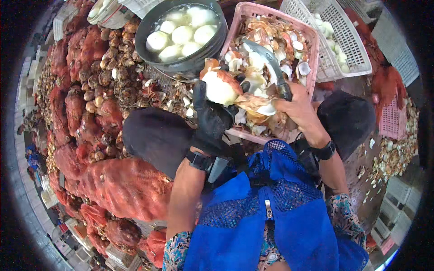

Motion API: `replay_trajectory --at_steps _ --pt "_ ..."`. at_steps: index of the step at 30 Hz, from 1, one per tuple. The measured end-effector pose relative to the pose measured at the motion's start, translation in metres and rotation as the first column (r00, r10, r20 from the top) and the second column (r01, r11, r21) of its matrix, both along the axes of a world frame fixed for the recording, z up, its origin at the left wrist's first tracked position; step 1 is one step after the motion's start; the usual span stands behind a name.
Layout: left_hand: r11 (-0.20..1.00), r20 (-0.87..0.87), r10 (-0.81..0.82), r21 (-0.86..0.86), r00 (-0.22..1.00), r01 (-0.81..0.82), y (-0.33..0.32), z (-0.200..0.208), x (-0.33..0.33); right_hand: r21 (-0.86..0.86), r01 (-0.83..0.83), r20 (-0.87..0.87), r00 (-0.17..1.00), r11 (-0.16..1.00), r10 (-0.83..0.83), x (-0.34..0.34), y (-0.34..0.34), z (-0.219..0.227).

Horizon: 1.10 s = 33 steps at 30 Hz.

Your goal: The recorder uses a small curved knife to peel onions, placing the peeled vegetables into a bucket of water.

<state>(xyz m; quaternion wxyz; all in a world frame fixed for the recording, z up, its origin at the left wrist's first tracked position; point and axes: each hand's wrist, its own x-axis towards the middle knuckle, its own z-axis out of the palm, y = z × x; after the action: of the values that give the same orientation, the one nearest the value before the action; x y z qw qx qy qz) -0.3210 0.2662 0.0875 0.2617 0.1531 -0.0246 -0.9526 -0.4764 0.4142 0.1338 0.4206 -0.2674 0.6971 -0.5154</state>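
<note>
My left hand (211,115), in a black glove, grips a partly peeled onion (220,90). White flesh shows on the onion's near side, and brown skin still clings along its top. My bare right hand (299,109) is closed round the dark handle of a knife (269,61), whose curved grey blade points up and to the left. Loose brown skin (257,106) hangs between the onion and my right thumb. Both hands are over the near part of a pink basket (313,45) heaped with onion peels and trimmings (266,31).
Beyond my left hand stands a dark bucket (178,67) of peeled onions in liquid. White crates (355,47) with peeled onions are at the far right. Red mesh sacks (122,185) and loose unpeeled onions (124,81) crowd the left. Peel scraps (393,156) litter the right floor.
</note>
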Motion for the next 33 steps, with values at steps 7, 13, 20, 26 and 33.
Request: replay_trajectory --at_steps 7,13,20,26,33 --pt "0.958 0.050 0.017 -0.287 0.999 -0.002 0.000 0.003 -0.006 0.160 0.064 -0.857 0.505 0.985 0.106 -0.027 -0.008 -0.032" --pt "0.951 0.214 -0.004 -0.300 0.977 0.070 0.007 0.003 0.001 -0.014 -0.041 -0.676 0.737 0.999 0.021 0.013 -0.033 0.002" --pt "0.833 0.355 -0.023 -0.511 0.935 0.214 0.013 0.005 0.005 -0.024 -0.147 -0.532 0.839 0.989 0.112 0.016 -0.043 -0.002" --pt "0.533 0.511 0.222 -0.777 0.830 0.336 0.011 -0.010 0.005 -0.003 -0.200 -0.502 0.848 0.980 0.172 0.020 -0.045 -0.006" --pt "0.302 0.353 0.387 -0.921 0.852 0.244 0.019 -0.011 0.005 0.007 -0.243 -0.432 0.874 0.970 0.222 0.015 -0.050 -0.010"
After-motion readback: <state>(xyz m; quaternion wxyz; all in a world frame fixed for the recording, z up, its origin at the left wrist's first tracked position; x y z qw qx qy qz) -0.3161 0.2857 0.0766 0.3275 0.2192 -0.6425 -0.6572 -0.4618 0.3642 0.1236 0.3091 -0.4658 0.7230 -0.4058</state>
